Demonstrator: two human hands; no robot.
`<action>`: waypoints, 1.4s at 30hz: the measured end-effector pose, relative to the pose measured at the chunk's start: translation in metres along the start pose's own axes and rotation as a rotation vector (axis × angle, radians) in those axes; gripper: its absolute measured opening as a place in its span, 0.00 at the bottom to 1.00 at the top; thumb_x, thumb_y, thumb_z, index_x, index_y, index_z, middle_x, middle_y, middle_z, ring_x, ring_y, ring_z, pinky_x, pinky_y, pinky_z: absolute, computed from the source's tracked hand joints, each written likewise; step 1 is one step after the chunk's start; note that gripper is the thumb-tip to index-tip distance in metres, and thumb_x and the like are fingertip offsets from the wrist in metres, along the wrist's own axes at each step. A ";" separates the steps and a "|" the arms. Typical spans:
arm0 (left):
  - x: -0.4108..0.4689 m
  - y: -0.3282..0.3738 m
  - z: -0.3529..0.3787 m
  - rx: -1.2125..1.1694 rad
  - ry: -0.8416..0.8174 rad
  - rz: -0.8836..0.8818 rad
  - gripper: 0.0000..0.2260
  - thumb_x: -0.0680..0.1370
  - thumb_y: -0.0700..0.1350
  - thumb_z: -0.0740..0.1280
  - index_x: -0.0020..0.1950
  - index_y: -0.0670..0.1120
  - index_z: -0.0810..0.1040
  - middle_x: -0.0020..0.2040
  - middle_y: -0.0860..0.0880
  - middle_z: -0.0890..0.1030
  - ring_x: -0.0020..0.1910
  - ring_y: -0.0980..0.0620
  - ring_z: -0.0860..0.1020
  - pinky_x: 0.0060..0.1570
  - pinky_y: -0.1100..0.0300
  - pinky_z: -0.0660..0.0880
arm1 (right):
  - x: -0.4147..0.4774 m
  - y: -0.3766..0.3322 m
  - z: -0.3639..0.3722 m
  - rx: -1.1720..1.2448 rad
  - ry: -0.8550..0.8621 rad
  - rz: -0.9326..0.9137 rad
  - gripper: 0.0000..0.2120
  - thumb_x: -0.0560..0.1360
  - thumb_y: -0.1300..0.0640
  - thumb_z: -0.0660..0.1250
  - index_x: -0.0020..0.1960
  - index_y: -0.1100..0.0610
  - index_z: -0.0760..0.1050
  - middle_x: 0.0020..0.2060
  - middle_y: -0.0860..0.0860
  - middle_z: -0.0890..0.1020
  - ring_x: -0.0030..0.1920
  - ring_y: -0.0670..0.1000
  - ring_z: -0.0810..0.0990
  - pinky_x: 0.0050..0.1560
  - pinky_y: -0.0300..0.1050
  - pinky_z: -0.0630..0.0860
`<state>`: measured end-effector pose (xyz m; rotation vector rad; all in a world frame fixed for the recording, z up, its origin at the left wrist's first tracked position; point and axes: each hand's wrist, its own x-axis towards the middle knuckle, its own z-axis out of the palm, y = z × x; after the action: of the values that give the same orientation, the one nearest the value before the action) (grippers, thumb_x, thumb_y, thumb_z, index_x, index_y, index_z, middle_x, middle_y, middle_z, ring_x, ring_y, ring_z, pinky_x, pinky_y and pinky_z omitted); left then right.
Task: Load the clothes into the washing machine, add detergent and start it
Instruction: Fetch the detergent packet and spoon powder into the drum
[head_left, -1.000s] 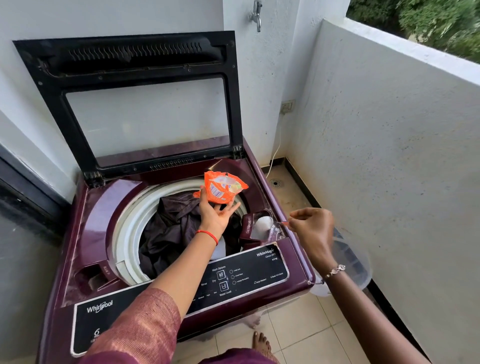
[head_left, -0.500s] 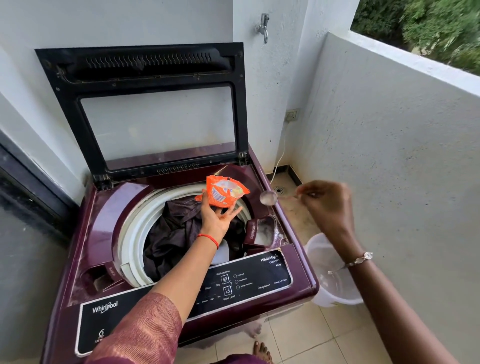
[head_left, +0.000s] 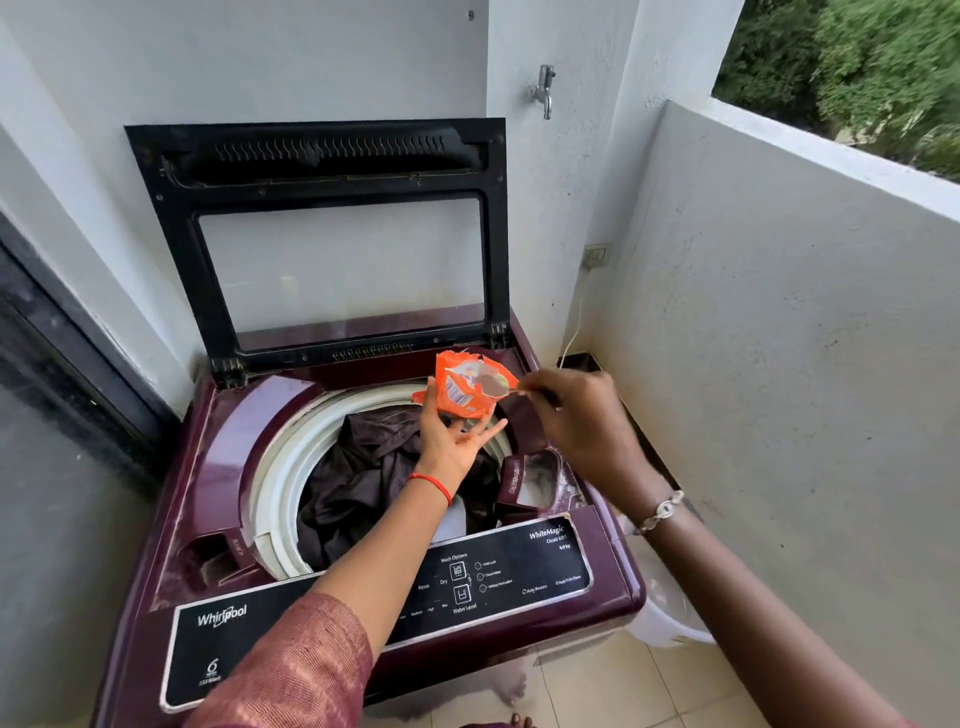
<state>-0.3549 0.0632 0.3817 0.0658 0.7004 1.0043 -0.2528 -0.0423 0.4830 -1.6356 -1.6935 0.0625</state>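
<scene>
The maroon washing machine (head_left: 156, 519) stood with its black-framed lid (head_left: 322, 156) raised upright at its back edge, and dark clothes (head_left: 363, 467) lay heaped inside its drum. A white bucket (head_left: 670, 608) sat on the floor just beside the machine's right front corner. The detergent compartment (head_left: 540, 478), at the machine's right side beside the drum, stood open with white powder in it. Above the drum's far rim, the left hand (head_left: 452, 441) held the torn orange detergent packet (head_left: 460, 395) between thumb and fingertips. The right hand (head_left: 576, 421), above the compartment, pinched a spoon (head_left: 493, 383) by its handle, its bowl at the packet's mouth
</scene>
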 end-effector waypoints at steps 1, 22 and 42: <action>-0.002 0.000 0.002 0.003 0.006 0.006 0.27 0.77 0.56 0.61 0.72 0.43 0.63 0.71 0.38 0.66 0.67 0.34 0.68 0.59 0.36 0.65 | -0.002 -0.001 0.008 -0.071 -0.046 -0.066 0.09 0.69 0.70 0.68 0.48 0.62 0.81 0.42 0.56 0.85 0.38 0.52 0.83 0.43 0.43 0.80; -0.008 0.015 0.017 0.023 -0.042 0.001 0.25 0.77 0.54 0.60 0.69 0.40 0.66 0.69 0.35 0.68 0.67 0.32 0.67 0.65 0.36 0.63 | 0.012 -0.001 0.016 1.260 0.248 1.037 0.06 0.70 0.78 0.62 0.44 0.72 0.75 0.39 0.64 0.80 0.39 0.58 0.82 0.41 0.43 0.82; -0.006 0.021 0.019 -0.015 0.043 0.106 0.14 0.77 0.55 0.63 0.46 0.43 0.73 0.58 0.40 0.72 0.63 0.41 0.71 0.65 0.42 0.69 | 0.011 0.023 -0.034 1.322 0.285 0.975 0.05 0.69 0.78 0.62 0.43 0.72 0.74 0.39 0.64 0.80 0.34 0.54 0.84 0.35 0.39 0.82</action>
<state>-0.3615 0.0748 0.4073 0.0689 0.7344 1.1148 -0.2138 -0.0447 0.5003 -1.1037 -0.2351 1.0909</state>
